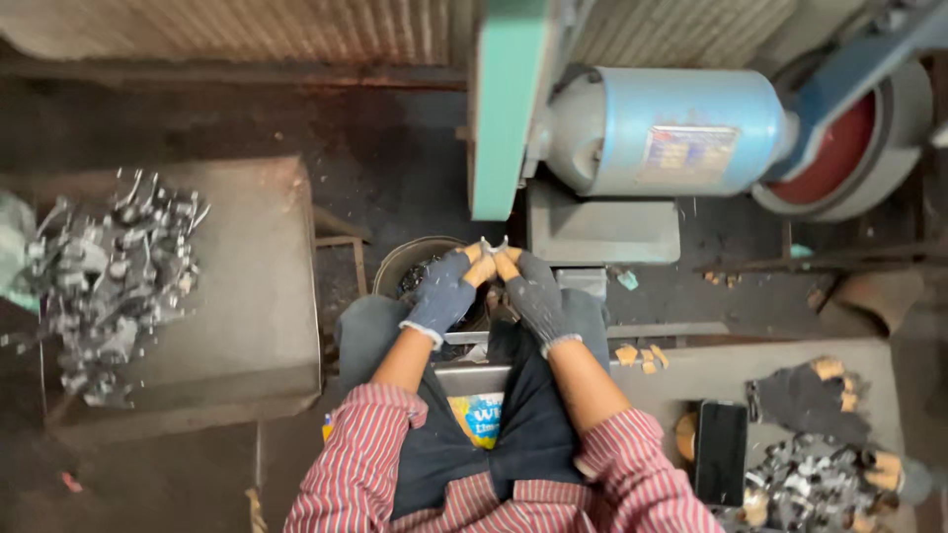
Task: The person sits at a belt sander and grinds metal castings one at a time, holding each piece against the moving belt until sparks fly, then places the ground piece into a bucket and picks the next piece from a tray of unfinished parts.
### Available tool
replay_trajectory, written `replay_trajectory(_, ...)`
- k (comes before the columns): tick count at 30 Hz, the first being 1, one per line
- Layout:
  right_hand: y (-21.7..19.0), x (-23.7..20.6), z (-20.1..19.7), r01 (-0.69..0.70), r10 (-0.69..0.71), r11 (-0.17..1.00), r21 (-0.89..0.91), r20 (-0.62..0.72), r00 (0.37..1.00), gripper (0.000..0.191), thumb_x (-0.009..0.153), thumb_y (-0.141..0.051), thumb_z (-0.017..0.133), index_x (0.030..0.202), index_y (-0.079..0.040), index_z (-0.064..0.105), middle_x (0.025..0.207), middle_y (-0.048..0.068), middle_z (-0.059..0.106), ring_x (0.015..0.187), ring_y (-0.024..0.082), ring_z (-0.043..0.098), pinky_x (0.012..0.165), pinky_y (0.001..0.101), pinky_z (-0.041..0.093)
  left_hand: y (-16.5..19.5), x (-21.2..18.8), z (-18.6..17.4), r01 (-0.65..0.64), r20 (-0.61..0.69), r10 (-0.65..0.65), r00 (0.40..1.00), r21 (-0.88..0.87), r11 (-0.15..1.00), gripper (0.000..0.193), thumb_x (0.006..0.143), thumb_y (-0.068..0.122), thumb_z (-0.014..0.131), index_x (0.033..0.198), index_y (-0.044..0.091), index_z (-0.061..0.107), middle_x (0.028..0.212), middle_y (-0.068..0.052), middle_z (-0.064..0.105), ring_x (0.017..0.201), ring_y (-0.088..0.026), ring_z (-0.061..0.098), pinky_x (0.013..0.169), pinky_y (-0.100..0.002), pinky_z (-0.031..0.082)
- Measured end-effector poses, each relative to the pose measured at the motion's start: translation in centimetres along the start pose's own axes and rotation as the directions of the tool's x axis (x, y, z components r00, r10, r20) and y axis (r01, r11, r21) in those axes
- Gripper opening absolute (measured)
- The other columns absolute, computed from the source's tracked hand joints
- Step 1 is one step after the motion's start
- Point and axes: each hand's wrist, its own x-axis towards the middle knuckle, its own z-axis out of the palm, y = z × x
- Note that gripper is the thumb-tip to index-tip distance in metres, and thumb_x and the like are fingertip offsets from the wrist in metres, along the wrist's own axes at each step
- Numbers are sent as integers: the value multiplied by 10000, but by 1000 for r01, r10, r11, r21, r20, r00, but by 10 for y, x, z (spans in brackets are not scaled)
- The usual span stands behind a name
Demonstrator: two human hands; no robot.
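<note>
Head view: both gloved hands meet in front of the person's knees, left hand (441, 293) and right hand (533, 291), fingers pinched shut together on one small pale metal piece (493, 246), held just above a dark round bucket (400, 265) and below the blue motor (664, 131). Progress, judged: a big heap of metal parts (104, 276) lies on the left worktop (262, 296), a smaller pile (815, 484) at right beside spare gloves (805, 395) and a black phone (720, 452); which is finished cannot be told. Labels: pale rectangular plate on the motor; yellow-blue printed patch on the apron (481, 417).
</note>
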Motion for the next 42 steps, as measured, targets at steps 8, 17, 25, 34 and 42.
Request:
replay_trajectory(8,18,34,9,-109,97,974,199,70,993,303,1006,-241,656,1098,35,740,902,43,717,807,132,612,709,278,507,-26,25,46,191,-291,-257,922,-236,953,333,971,325,611,1063,30,737,952,-197,743,867,-342,727,774,-423,552)
replay_trajectory(17,23,6,-5,-30,108,884,467,-140,984,214,1027,-162,617,1153,8,640,979,66,679,841,164,626,728,307,533,6,17,12,-159,-234,116,965,-173,972,655,799,466,815,1142,-73,670,966,-238,707,877,-349,702,722,-460,548)
replay_trajectory(25,34,65,12,88,-292,765,638,222,930,175,1065,-159,465,1078,-11,558,974,134,657,808,241,646,709,366,551,45,36,4,407,306,-334,891,-865,294,418,818,381,779,1073,59,705,955,-75,714,845,-209,660,730,-356,520)
replay_trajectory(34,-33,-55,13,-51,14,944,327,113,993,385,1045,-336,669,1309,-64,599,1210,105,645,1098,237,620,941,375,530,-69,-153,-197,219,-478,-169,862,50,974,419,892,356,722,1186,59,703,1207,-155,702,1118,-318,671,965,-417,508)
replay_trajectory(42,-66,-82,74,354,-23,717,-601,487,873,537,933,-393,680,1318,-20,639,1276,223,662,1196,356,635,996,405,478,-151,-280,-369,792,-867,-339,366,99,602,757,829,345,779,1439,-3,495,1198,-284,637,1080,-453,618,897,-481,493)
